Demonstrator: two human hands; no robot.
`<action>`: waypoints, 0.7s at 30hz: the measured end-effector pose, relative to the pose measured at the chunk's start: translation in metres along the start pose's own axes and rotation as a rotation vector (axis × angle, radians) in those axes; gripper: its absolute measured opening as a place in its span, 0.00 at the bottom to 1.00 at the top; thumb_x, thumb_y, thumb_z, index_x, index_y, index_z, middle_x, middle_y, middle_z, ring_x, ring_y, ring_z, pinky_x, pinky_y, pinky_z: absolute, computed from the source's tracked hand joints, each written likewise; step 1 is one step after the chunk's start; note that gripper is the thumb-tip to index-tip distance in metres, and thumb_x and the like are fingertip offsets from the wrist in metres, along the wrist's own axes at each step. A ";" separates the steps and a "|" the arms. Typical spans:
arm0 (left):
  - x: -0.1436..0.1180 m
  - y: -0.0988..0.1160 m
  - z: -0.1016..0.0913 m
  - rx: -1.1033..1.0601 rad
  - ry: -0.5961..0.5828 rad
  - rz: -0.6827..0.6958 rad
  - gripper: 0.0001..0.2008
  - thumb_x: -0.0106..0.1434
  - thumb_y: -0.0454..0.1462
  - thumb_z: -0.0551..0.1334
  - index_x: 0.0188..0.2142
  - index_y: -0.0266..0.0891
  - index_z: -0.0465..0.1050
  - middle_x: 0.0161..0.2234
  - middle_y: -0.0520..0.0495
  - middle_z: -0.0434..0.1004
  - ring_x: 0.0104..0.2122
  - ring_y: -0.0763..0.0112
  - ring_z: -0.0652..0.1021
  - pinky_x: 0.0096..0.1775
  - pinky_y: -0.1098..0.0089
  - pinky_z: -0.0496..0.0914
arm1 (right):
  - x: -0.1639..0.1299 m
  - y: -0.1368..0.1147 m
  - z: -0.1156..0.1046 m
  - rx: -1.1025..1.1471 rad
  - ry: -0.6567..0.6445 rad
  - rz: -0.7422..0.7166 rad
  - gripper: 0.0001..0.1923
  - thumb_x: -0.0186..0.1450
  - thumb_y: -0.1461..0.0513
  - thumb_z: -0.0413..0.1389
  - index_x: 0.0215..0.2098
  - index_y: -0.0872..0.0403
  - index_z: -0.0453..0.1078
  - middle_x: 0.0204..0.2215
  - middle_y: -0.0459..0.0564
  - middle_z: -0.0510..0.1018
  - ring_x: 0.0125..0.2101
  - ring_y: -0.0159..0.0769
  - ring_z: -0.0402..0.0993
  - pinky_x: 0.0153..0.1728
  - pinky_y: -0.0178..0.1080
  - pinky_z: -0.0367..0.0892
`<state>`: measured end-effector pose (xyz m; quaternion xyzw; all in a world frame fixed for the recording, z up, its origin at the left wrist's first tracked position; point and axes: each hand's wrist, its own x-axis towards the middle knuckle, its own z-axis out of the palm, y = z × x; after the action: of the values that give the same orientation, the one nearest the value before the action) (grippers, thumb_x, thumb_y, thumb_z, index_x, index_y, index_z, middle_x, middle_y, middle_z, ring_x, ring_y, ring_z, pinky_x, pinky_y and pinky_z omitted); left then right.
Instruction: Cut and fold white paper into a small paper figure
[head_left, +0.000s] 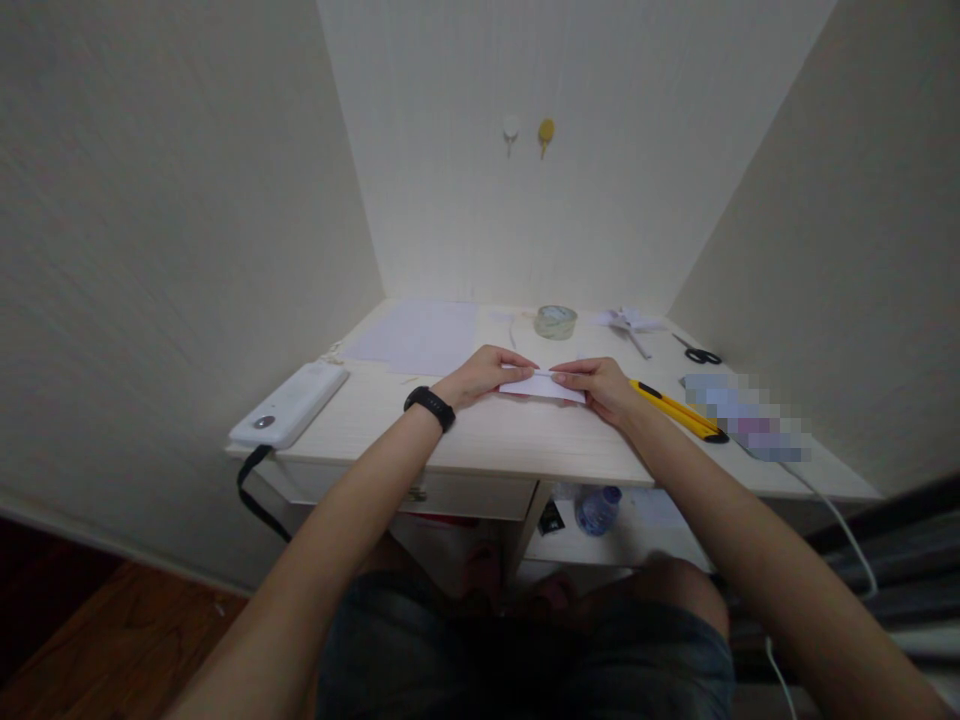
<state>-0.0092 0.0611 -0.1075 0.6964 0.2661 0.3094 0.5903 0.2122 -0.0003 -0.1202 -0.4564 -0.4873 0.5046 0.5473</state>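
A small folded piece of white paper [541, 385] lies flat in the middle of a pale desk [495, 440]. My left hand [484, 372] presses its left end with the fingertips; a black band sits on that wrist. At the paper's right end my right hand [600, 387] pinches the edge with fingers bent. The two hands nearly meet over the paper.
A yellow utility knife [679, 410] lies just right of my right hand. Farther back are black scissors [699, 353], a tape roll [555, 321], a folded paper shape [628, 322] and flat sheets [416, 337]. A white device [291, 404] rests at the left edge. A bottle [598, 508] sits below.
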 end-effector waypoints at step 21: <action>-0.001 0.004 0.005 -0.130 0.007 0.033 0.17 0.55 0.41 0.73 0.41 0.31 0.82 0.39 0.39 0.82 0.34 0.70 0.79 0.40 0.66 0.76 | -0.001 -0.007 0.003 0.085 -0.028 0.027 0.19 0.40 0.63 0.75 0.31 0.56 0.82 0.30 0.52 0.84 0.26 0.33 0.75 0.26 0.34 0.75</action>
<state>-0.0055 0.0566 -0.1041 0.6598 0.2363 0.3381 0.6281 0.2103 -0.0023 -0.1135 -0.4321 -0.4669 0.5385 0.5525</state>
